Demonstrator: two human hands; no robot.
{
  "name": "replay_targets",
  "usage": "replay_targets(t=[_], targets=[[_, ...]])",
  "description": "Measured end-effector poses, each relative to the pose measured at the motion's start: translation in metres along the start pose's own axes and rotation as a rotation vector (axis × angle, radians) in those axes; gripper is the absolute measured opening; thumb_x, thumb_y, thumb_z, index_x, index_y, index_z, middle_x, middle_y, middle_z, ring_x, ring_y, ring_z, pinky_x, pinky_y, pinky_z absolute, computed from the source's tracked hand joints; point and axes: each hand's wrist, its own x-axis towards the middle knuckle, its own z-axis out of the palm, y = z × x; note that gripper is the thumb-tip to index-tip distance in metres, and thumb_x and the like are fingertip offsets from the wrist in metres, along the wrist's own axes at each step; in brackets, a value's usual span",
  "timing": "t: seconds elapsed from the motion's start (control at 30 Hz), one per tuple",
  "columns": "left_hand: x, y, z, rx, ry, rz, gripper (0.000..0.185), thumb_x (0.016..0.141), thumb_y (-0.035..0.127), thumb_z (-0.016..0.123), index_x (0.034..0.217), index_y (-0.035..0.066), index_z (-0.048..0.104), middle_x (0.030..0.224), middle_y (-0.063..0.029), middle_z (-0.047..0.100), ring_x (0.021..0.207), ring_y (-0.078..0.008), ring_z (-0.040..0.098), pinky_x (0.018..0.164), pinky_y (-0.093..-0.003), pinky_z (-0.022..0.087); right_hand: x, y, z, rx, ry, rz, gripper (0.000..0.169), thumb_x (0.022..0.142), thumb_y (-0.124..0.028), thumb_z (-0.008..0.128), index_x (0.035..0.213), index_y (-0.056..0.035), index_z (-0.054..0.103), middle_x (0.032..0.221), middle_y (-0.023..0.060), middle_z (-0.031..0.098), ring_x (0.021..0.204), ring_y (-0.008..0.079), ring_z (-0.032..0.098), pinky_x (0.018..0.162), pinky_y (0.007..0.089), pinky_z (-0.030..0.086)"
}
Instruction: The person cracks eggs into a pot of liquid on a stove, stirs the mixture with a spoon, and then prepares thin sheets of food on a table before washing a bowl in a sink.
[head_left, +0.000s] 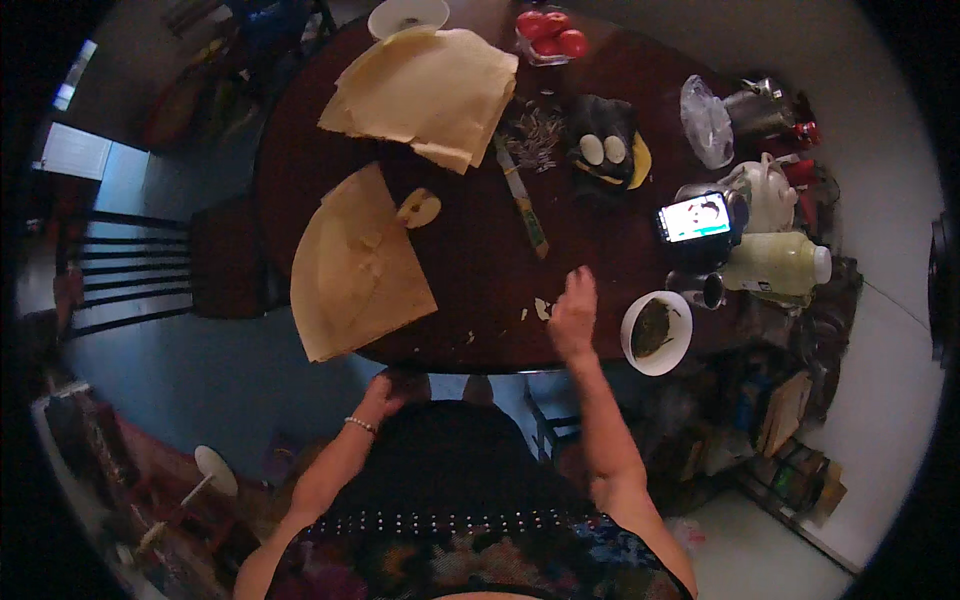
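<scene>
My right hand (574, 313) hovers over or rests on the front of the dark round table, beside small pale scraps (541, 308); whether it holds anything is unclear. My left hand (386, 392), with a beaded bracelet at the wrist, is low at the table's front edge, its fingers mostly hidden. A folded tan flatbread sheet (360, 270) lies at the left, with a cut pale piece of food (421, 208) by its edge. Behind it is a larger stack of sheets (431, 94). A knife (520, 196) lies mid-table, near a pile of small dark strips (536, 135).
Right of my right hand stands a white bowl (684, 337) with dark green contents. Beyond are a metal cup (701, 289), a lit phone (695, 217), a yellowish jug (772, 262), two eggs (603, 149) on black plastic and red fruit (551, 34). A chair (225, 259) stands left.
</scene>
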Motion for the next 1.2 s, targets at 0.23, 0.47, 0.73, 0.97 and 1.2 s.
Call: replay_targets(t=[0.23, 0.47, 0.73, 0.97, 1.2], targets=[[0.005, 0.025, 0.071, -0.773, -0.098, -0.295, 0.042, 0.085, 0.03, 0.045, 0.119, 0.008, 0.038, 0.124, -0.0169, 0.038, 0.111, -0.032, 0.038, 0.091, -0.0481, 0.036, -0.029, -0.05, 0.026, -0.092, 0.016, 0.038, 0.041, 0.076, -0.008, 0.048, 0.113, 0.0089, 0.042, 0.123, 0.028, 0.036, 0.117, 0.0403, 0.032, 0.098, 0.0462, 0.024], [0.0, 0.029, 0.076, -0.712, -0.224, -0.278, 0.041, 0.085, 0.026, 0.044, 0.122, 0.01, 0.039, 0.123, -0.0143, 0.041, 0.112, -0.0308, 0.038, 0.097, -0.0464, 0.031, -0.054, -0.073, 0.018, -0.026, 0.004, 0.136, 0.043, 0.081, -0.015, 0.047, 0.116, 0.0082, 0.039, 0.129, 0.0269, 0.03, 0.12, 0.0407, 0.027, 0.099, 0.0481, 0.02], [-0.003, 0.034, 0.075, -0.615, -0.224, -0.291, 0.041, 0.087, 0.032, 0.038, 0.122, 0.011, 0.04, 0.121, -0.0142, 0.044, 0.106, -0.0294, 0.045, 0.092, -0.0517, 0.034, -0.087, -0.122, 0.054, -0.047, -0.07, 0.063, 0.054, 0.078, -0.021, 0.052, 0.12, 0.0083, 0.034, 0.13, 0.028, 0.026, 0.123, 0.0416, 0.021, 0.1, 0.0537, 0.013], [0.01, 0.023, 0.038, -0.367, -0.536, -0.096, 0.044, 0.085, 0.033, 0.045, 0.12, 0.008, 0.041, 0.122, -0.0096, 0.044, 0.106, -0.0252, 0.047, 0.091, -0.0411, 0.038, -0.128, -0.171, 0.07, 0.15, -0.205, -0.273, 0.057, 0.071, -0.018, 0.058, 0.116, 0.0101, 0.038, 0.127, 0.0293, 0.03, 0.12, 0.0432, 0.028, 0.1, 0.0513, 0.018], [0.021, -0.002, -0.022, 0.945, -0.403, 0.546, 0.038, 0.086, 0.023, 0.043, 0.12, 0.006, 0.04, 0.127, -0.0091, 0.04, 0.112, -0.0238, 0.042, 0.096, -0.0339, 0.033, -0.146, -0.174, 0.078, 0.263, -0.257, -0.552, 0.05, 0.069, -0.015, 0.06, 0.109, 0.0085, 0.044, 0.119, 0.0268, 0.038, 0.112, 0.0402, 0.038, 0.096, 0.0489, 0.028]])
